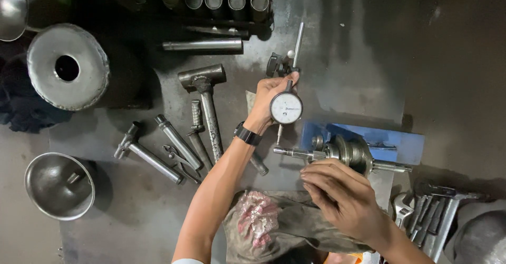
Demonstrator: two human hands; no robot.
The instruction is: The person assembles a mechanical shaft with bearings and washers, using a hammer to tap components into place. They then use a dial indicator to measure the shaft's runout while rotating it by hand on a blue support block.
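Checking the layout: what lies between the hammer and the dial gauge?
In the head view, only the left hand and wrist with its black watch lie between the hammer and the dial gauge.

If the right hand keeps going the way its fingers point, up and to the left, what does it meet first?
Likely the thin shaft of the metal spindle assembly: the right hand has its fingers just below it, possibly touching already. Next in line is the dial indicator; depth is unclear.

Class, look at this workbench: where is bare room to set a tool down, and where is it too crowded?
Bare bench lies right of the dial gauge, above the blue block. Another patch lies between the bowl and rag. It is crowded around the hammer and wrenches.
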